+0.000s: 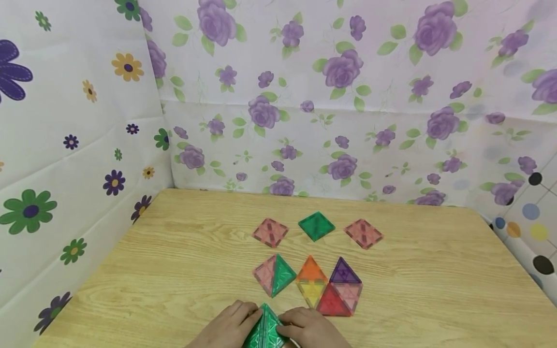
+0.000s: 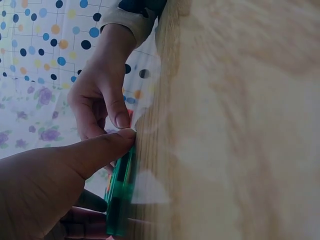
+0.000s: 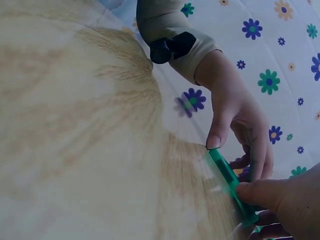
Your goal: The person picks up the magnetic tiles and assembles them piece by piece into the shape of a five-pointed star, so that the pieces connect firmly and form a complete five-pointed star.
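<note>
At the near edge of the table, two translucent green triangular magnetic tiles lie side by side, a seam running between them. My left hand grips the left one at its outer side, fingertips by the upper slope. From the other side my right hand holds the right one, fingers curled over its edge. The left wrist view shows the left thumb pressed on the near edge of the green tile. In the right wrist view the right thumb sits on that edge too. The tiles' lower parts are hidden.
Beyond the hands lie a pink-and-green diamond and a group of orange, yellow, red, pink and purple triangles. Farther back are a pink diamond, a green diamond and another pink diamond. Flowered cloth hangs behind the table.
</note>
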Demonstrator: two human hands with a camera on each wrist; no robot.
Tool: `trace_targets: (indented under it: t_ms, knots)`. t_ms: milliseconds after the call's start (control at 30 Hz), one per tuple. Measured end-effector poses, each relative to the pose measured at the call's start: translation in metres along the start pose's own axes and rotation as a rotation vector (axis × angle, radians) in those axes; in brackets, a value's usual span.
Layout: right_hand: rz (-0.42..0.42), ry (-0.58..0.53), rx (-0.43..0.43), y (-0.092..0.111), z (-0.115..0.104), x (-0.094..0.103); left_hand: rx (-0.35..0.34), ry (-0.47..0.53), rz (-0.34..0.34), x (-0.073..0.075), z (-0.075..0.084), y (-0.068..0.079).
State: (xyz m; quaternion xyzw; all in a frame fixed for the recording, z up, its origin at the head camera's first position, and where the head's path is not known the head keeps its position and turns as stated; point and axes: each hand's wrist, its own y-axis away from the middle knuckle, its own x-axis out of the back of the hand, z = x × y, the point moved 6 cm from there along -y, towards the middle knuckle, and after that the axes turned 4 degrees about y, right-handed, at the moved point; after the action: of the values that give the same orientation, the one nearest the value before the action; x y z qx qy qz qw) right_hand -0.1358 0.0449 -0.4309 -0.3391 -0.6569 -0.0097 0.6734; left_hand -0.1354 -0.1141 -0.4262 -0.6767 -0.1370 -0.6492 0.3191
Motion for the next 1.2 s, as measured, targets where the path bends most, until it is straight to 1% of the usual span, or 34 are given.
trace_targets:
  t_ms: [67, 233, 400, 567, 700, 767, 933, 1033, 1100, 1167, 1200]
  knots:
    - [0.011, 0.001, 0.003, 0.000, 0.000, 0.000, -0.004, -0.005, 0.006, 0.000, 0.000, 0.000]
    - [0.023, 0.000, 0.007, -0.001, 0.001, -0.001, -0.023, -0.059, 0.035, 0.001, 0.001, 0.000]
    - [0.033, 0.001, 0.029, -0.002, 0.002, 0.000, -0.030, -0.112, 0.064, 0.003, 0.004, 0.000]
    - [0.009, 0.015, 0.037, -0.003, 0.001, 0.001, -0.010, -0.153, 0.060, 0.002, 0.006, -0.002]
    - [-0.008, 0.022, 0.030, -0.004, 0.002, 0.001, 0.011, -0.245, 0.087, 0.002, 0.010, -0.004]
    - [-0.016, 0.009, 0.019, -0.006, 0.003, 0.001, 0.032, -0.285, 0.085, 0.002, 0.011, -0.005]
    - [-0.029, -0.041, -0.013, -0.009, 0.005, 0.000, 0.093, -0.313, 0.025, 0.002, 0.011, -0.007]
    - [-0.047, -0.060, -0.020, -0.009, 0.006, 0.001, 0.118, -0.296, -0.052, 0.002, 0.010, -0.009]
    - [-0.068, -0.069, -0.023, -0.010, 0.007, 0.002, 0.145, -0.261, -0.119, 0.003, 0.007, -0.012]
    - [-0.094, -0.077, -0.024, -0.010, 0.008, 0.002, 0.188, -0.190, -0.192, 0.005, 0.002, -0.015]
    - [-0.102, -0.080, -0.024, -0.010, 0.009, 0.003, 0.205, -0.155, -0.204, 0.008, -0.001, -0.017]
